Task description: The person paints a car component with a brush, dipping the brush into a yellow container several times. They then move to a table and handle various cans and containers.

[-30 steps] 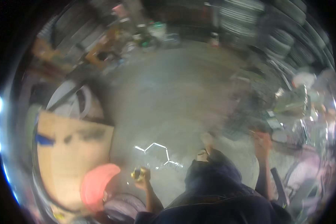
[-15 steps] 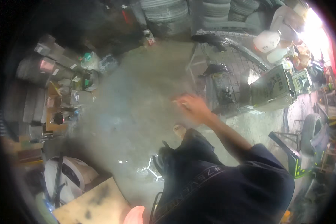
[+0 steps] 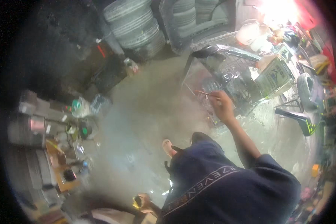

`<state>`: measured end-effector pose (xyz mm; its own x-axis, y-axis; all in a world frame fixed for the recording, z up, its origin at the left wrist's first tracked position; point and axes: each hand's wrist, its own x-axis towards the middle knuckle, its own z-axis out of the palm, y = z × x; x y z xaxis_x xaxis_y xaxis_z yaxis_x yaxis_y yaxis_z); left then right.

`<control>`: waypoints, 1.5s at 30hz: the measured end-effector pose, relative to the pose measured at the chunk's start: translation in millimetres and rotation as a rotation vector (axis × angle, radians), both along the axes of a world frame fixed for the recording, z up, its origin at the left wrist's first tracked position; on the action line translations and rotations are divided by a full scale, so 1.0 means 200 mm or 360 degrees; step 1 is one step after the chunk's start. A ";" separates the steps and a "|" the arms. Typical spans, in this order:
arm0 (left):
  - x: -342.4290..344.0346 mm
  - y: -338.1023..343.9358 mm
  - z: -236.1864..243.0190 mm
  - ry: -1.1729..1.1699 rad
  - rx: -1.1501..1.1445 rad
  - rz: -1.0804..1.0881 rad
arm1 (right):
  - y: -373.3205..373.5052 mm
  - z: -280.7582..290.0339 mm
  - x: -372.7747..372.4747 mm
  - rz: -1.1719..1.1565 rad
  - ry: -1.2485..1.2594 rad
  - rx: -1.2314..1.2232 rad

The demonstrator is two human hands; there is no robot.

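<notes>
Head view: right of centre, the right hand (image 3: 222,107) has its fingers pinched on a thin brownish stick (image 3: 203,92) pointing left. At lower centre-left, the left hand (image 3: 147,204) curls around a small yellow-and-dark object (image 3: 138,201), kind unclear. Stacked tyres (image 3: 133,23) stand at top.

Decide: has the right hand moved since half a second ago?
Yes; judged against the printed box, the right hand has moved rightward, closer to it in view.
</notes>
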<state>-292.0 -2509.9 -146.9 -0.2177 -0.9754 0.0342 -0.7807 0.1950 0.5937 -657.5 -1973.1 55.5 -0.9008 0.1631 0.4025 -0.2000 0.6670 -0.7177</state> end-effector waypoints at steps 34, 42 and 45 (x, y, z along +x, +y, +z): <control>-3.58 2.68 1.52 0.0395 -0.1013 -0.3790 | 1.08 0.10 -0.52 -0.0557 0.0317 -0.0780; -3.63 2.95 1.49 0.0341 -0.1206 -0.4273 | 0.92 0.06 -0.71 -0.0274 0.0323 -0.0853; -3.65 3.00 1.47 0.0419 -0.1218 -0.4362 | 0.88 0.01 -0.76 -0.0316 0.0343 -0.0849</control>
